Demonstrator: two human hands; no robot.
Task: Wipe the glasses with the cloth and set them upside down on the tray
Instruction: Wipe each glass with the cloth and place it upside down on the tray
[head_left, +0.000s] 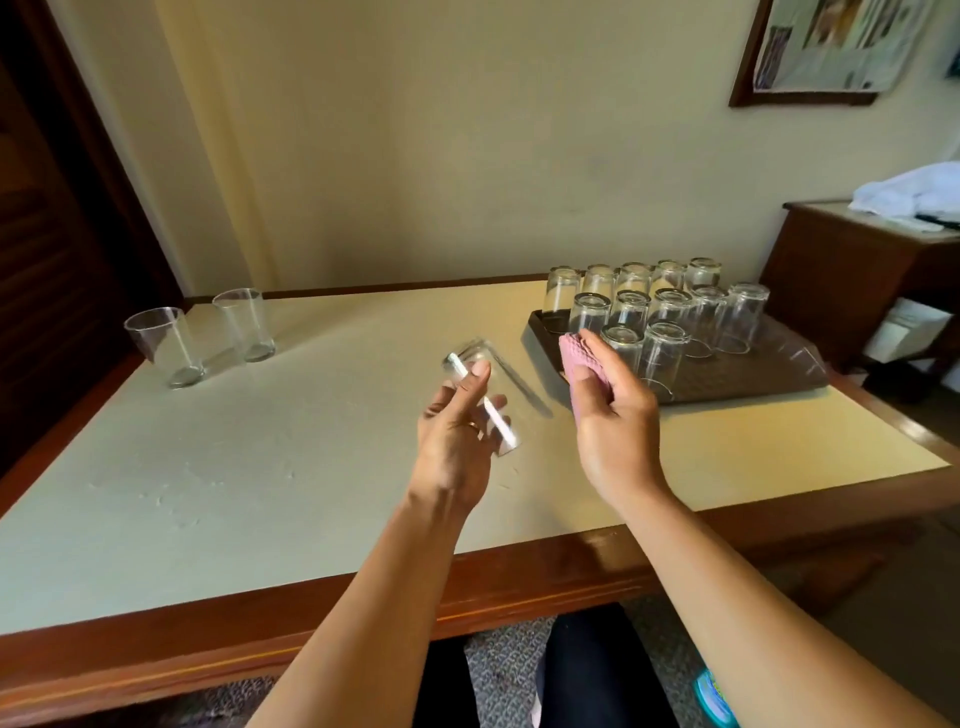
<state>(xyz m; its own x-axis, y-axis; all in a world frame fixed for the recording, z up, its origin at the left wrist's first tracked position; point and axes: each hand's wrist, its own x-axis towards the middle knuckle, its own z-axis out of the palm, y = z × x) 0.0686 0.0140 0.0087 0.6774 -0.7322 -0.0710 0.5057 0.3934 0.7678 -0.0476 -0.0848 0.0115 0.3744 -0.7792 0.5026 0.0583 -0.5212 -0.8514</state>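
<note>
Over the table (291, 467), near its right edge, a brown tray (737, 379) already carries a dozen or so upturned glasses. Two more tumblers (166, 345) stand upright at the far left corner, unwiped. Your left hand (457, 431) curls round a clear glass (480, 395), tilted, blurred in motion, above mid-table. Your right hand (608, 400) pinches the folded pink cloth (576, 353) beside it. Wiping looks in hand; next, invert the glass onto bare tray.

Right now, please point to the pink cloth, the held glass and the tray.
pink cloth (574, 349): head view, folded upper part.
held glass (470, 361): head view, clear side wall.
tray (748, 376): head view, bare front floor.
</note>
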